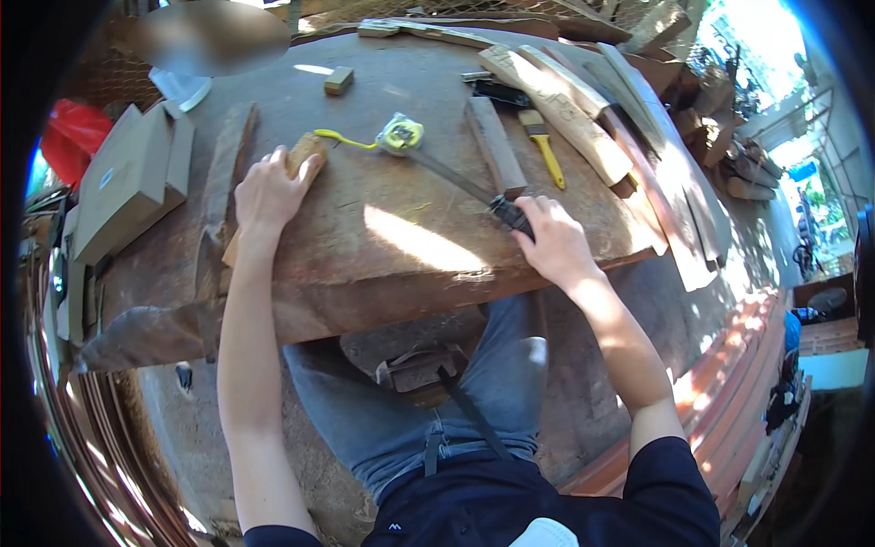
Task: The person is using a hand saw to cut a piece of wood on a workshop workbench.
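Note:
My left hand (272,190) is closed on a light-brown wooden piece (307,152) lying on the worn wooden workbench (346,232); hand and wrist cover most of it. Near the bench's front edge, my right hand (553,239) grips the black body of a long, thin metal tool (456,177), shaped like a caliper. Its grey bar slants away to the left, its far end beside a yellow tape measure (401,135) with a yellow strap. Just beyond my right hand lie a squared wooden block (495,146) and a paintbrush (545,155) with a yellow handle.
Curved wooden pieces (556,109) lie along the bench's right side. A small wood block (338,80) sits farther back, near a dark tool (499,93). Cardboard boxes (128,187) stand at the left, by a red cloth or bag (77,137). Long reddish boards (702,392) rest at lower right.

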The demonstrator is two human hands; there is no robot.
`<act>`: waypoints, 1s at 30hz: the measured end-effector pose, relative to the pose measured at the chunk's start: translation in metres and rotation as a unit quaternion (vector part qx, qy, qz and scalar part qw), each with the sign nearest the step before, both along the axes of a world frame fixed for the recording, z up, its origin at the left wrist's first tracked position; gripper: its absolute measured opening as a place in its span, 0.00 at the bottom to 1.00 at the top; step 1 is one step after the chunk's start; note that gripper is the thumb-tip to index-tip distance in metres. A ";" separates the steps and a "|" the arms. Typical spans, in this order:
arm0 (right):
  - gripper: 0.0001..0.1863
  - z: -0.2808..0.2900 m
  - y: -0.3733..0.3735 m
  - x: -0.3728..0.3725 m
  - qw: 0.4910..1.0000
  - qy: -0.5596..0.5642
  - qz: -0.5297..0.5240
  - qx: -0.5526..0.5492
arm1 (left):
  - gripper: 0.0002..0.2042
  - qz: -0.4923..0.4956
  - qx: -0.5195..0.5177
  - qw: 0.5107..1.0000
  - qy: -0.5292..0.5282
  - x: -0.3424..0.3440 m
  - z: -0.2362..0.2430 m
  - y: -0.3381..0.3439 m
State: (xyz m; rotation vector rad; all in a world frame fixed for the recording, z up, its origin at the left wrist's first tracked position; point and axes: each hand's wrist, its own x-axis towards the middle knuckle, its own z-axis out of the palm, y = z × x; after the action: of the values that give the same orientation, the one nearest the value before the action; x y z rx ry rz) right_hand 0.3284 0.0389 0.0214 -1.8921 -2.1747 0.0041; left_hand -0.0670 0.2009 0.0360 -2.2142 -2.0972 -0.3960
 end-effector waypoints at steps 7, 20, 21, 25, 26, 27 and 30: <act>0.15 0.014 0.026 0.021 0.989 0.143 0.013 0.022 | 0.36 0.020 -0.023 0.999 -0.013 -0.002 0.003 0.001; 0.17 0.013 0.116 0.120 0.955 0.215 -0.201 0.025 | 0.41 0.017 -0.040 0.998 -0.037 -0.005 0.001 -0.001; 0.13 0.032 0.110 0.123 0.947 0.262 -0.177 0.049 | 0.41 0.012 -0.042 0.998 -0.043 -0.001 0.002 0.001; 0.07 0.095 0.092 0.085 0.916 0.368 -0.049 0.152 | 0.42 0.015 -0.055 0.997 -0.047 0.002 -0.002 0.006; 0.08 0.104 0.089 0.078 0.909 0.388 -0.033 0.151 | 0.42 0.013 -0.055 0.997 -0.048 0.005 0.000 0.006; 0.07 0.118 0.079 0.041 0.928 0.342 -0.054 0.136 | 0.43 0.017 -0.058 0.997 -0.043 0.000 -0.002 0.005; 0.08 0.126 0.048 -0.009 0.976 0.194 0.039 0.096 | 0.43 0.015 -0.029 0.998 -0.045 -0.005 -0.006 0.003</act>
State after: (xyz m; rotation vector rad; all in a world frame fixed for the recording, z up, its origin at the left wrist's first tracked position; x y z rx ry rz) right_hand 0.3192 0.0864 0.1471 -1.5494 -1.9059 0.1596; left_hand -0.0724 0.2036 0.0301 -2.2330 -2.2133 -0.4470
